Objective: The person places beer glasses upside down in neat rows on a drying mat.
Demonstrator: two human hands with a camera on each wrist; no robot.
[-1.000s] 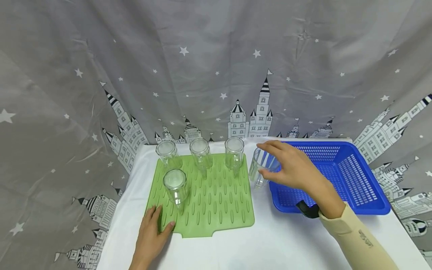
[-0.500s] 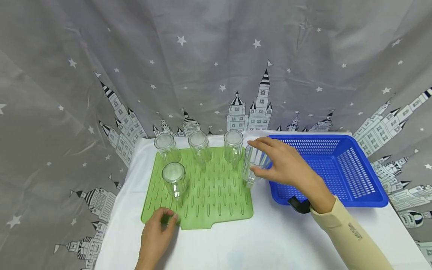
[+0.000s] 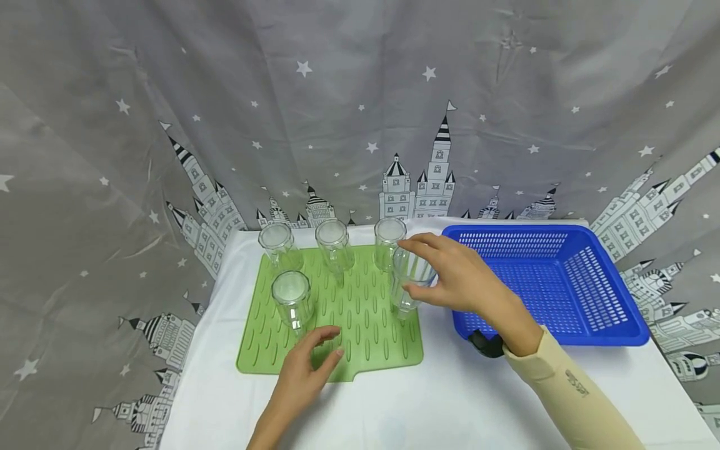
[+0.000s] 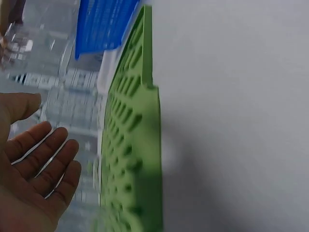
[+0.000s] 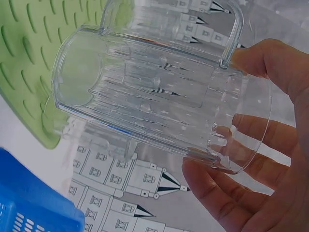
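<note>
A clear glass mug (image 3: 404, 297) hangs over the right part of a green ridged drying mat (image 3: 365, 331). My right hand (image 3: 464, 275) grips it around the rim, thumb on one side and fingers on the other. In the right wrist view, the held mug's (image 5: 145, 89) handle and thick base show. My left hand (image 3: 306, 369) hovers above the mat's front edge, its fingers loosely bent around nothing. Close ahead of it stands another glass mug (image 3: 292, 300). Along the back of the mat are a left mug (image 3: 279, 250), a middle mug (image 3: 334, 247) and a right mug (image 3: 388, 244).
A blue perforated basket (image 3: 520, 230) stands to the right of the mat. White cloth (image 3: 450, 394) covers the table. Behind it hangs a grey curtain (image 3: 337, 69) with stars and castles.
My right hand has carried the glass mug left, from beside the basket to over the mat. My left hand has moved right along the mat's front edge. The standing mugs have stayed put.
</note>
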